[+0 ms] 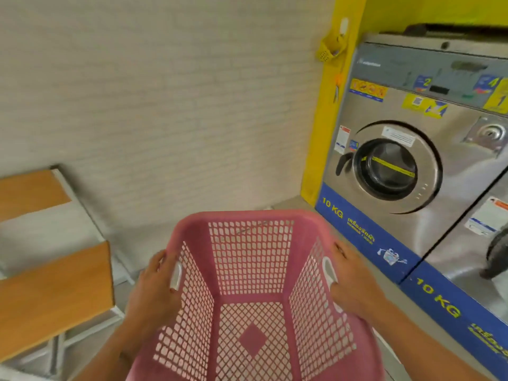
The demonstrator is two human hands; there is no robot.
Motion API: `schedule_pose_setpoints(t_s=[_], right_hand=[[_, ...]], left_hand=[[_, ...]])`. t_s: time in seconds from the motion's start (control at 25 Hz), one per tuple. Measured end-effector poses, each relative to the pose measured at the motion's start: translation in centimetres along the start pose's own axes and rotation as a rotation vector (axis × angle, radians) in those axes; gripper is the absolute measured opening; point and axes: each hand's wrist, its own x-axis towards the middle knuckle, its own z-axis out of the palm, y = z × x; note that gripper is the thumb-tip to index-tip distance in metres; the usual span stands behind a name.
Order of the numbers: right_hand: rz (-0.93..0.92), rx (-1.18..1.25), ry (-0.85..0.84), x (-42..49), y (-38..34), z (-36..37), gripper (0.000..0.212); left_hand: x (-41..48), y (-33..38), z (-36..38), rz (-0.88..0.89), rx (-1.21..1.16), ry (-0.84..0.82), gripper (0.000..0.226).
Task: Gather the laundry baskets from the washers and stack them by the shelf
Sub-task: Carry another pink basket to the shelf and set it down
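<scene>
A pink plastic laundry basket [251,270] with mesh walls fills the lower middle of the head view, held up in front of me and empty. My left hand [156,287] grips its left rim at the handle slot. My right hand [350,279] grips the right rim at the other handle slot. A steel front-loading washer [398,166] marked 10 KG stands to the right, its round door closed. On the left is a shelf [55,295] with two wooden boards on a white metal frame.
A second washer [478,257] stands at the far right edge. A white brick wall [165,105] is straight ahead. A yellow pillar [327,119] with a small yellow hanging holder [328,49] separates wall and washers. Grey floor lies between shelf and washers.
</scene>
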Motion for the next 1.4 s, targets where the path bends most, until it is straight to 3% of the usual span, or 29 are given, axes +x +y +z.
schedule_pose_setpoints(t_s=[0.12,0.48,0.64,0.84,1.0,1.2,1.4], right_hand=[[-0.159,-0.026,-0.027,-0.9,-9.2,2.3,0.093],[-0.592,-0.004,-0.154,-11.0,-38.9,11.8,0.084],[-0.750,-0.021,-0.202,-14.2,-50.5,15.6,0.079],[-0.956,-0.037,-0.236,-15.6,-64.6,21.5,0.064],[-1.060,-0.032,-0.275,-14.7,-75.0,26.4,0.065],[-1.133,0.017,-0.301,-11.7,-87.9,33.4,0.059],[-1.200,0.045,-0.323,-11.2,-100.5,37.6,0.085]], left_hand=[[-5.6,-7.1,-5.8,-0.150,0.030,0.098,0.085],[-25.7,-30.2,-23.7,-0.377,0.187,0.336,0.078],[-32.7,-38.0,-29.9,-0.472,0.228,0.426,0.094],[-39.2,-46.2,-35.4,-0.679,0.243,0.521,0.072],[-40.2,-53.1,-40.3,-0.773,0.306,0.525,0.055],[-37.5,-62.4,-46.7,-0.832,0.359,0.566,0.055],[-35.9,-71.5,-51.6,-0.892,0.348,0.641,0.059]])
